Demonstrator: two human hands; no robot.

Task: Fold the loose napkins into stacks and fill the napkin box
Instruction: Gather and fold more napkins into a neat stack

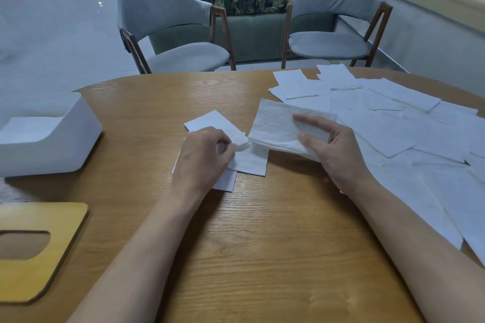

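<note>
My left hand (203, 157) lies on a small pile of folded white napkins (252, 162) at the table's middle, and its fingers pinch the edge of the top one (212, 120). My right hand (332, 145) grips a folded napkin (275, 126), thumb on top and fingers beneath, lifted slightly just right of the pile. Several loose flat napkins (393, 126) are spread over the right side of the table. The white napkin box (52, 139) stands open at the far left with white napkins inside.
The box's wooden lid (39, 249), with an oval slot, lies at the table's near left edge. Two grey chairs (168, 23) (333, 16) stand beyond the far edge of the wooden table (249, 244).
</note>
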